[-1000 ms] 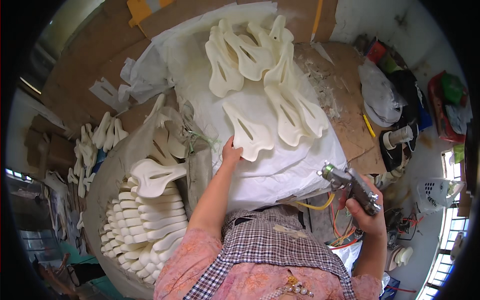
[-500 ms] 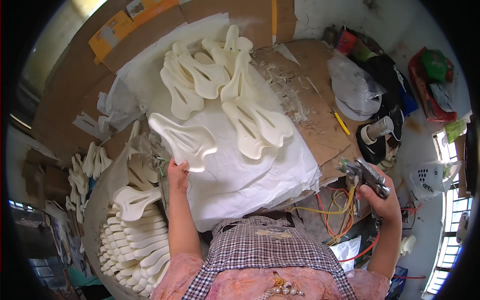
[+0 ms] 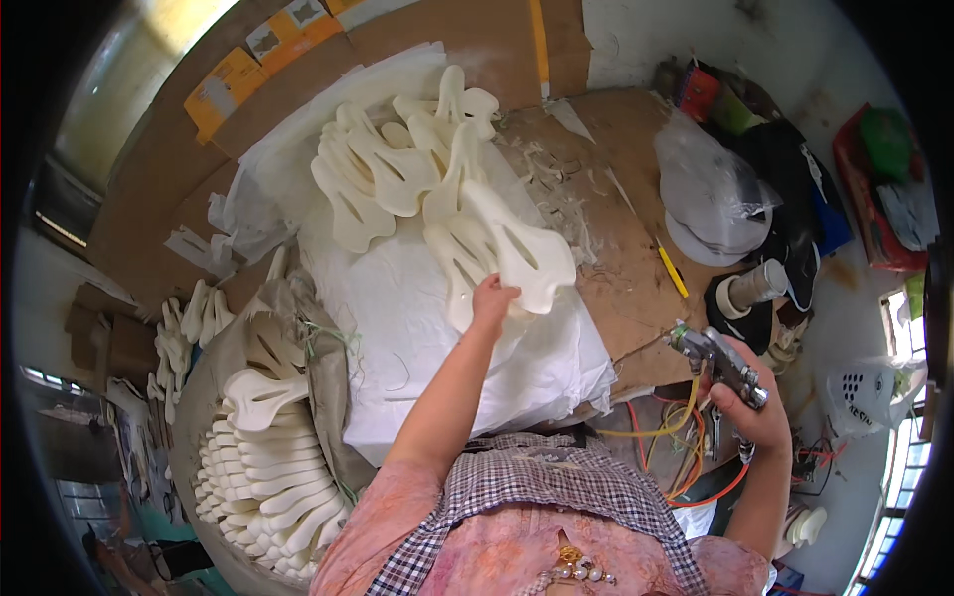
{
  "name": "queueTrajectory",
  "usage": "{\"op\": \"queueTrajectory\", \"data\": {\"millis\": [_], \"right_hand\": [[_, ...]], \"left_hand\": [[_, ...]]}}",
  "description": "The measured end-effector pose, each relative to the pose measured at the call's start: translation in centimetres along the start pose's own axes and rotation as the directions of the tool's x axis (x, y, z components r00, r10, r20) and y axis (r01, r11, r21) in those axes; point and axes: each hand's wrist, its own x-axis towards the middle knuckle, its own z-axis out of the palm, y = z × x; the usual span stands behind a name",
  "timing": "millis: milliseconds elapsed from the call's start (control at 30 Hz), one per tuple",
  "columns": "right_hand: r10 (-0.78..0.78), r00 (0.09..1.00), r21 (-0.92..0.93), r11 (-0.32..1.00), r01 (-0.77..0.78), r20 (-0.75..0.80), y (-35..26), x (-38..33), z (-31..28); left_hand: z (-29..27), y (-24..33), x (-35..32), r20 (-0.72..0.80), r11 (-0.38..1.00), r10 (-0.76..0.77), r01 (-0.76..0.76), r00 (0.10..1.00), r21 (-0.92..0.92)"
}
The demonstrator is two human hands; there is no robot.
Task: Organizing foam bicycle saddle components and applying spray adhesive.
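My left hand (image 3: pixel 490 301) grips the near, wide edge of a cream bicycle saddle pad (image 3: pixel 540 266) with a slot down its middle. That pad overlaps another saddle pad (image 3: pixel 459 270) on the white-covered work surface (image 3: pixel 388 308). Farther back lies a loose heap of similar pads (image 3: pixel 393 169). At the right, my right hand (image 3: pixel 757 407) is wrapped round a metal spray gun (image 3: pixel 730 366), its nozzle turned toward the work surface. A yellow hose and an orange-red hose run close by the gun.
Left of me, a large sack (image 3: pixel 333 417) holds several stacked pads (image 3: pixel 273 477). More pads (image 3: pixel 184 328) lie beyond it. On the cardboard at right are a yellow cutter knife (image 3: pixel 673 271), clear plastic bags (image 3: pixel 711 189) and a roll (image 3: pixel 755 286). Hoses (image 3: pixel 686 447) hang near the front edge.
My left hand has carried a saddle pad from the left part of the white sheet to the right, over the pads there. My right hand with the spray gun has shifted only slightly.
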Motion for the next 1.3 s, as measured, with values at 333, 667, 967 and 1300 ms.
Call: {"op": "queueTrajectory", "data": {"millis": [333, 667, 967, 1300], "right_hand": [[-0.016, 0.98, -0.049, 0.998, 0.026, 0.198, -0.2, 4.5, 3.0], [-0.103, 0.959, -0.187, 0.97, 0.156, 0.265, -2.9, 6.4, 3.8], [-0.238, 0.969, -0.144, 0.963, 0.226, -0.069, -3.9, 9.7, 6.0], [-0.112, 0.988, 0.104, 0.987, 0.123, -0.106, -2.3, 13.8, 6.1]], "left_hand": [[-16.5, 11.2, -9.4, -0.104, 0.708, 0.686, -0.694, 0.72, -0.135], [-16.2, 0.4, -2.2, 0.013, 0.785, 0.056, -0.036, 0.998, -0.619], [-12.4, -2.3, -0.2, 0.059, 0.979, -0.001, 0.013, 0.998, -0.203], [-19.4, 4.7, 1.9, 0.006, 0.894, 0.316, -0.296, 0.949, -0.337]]}}
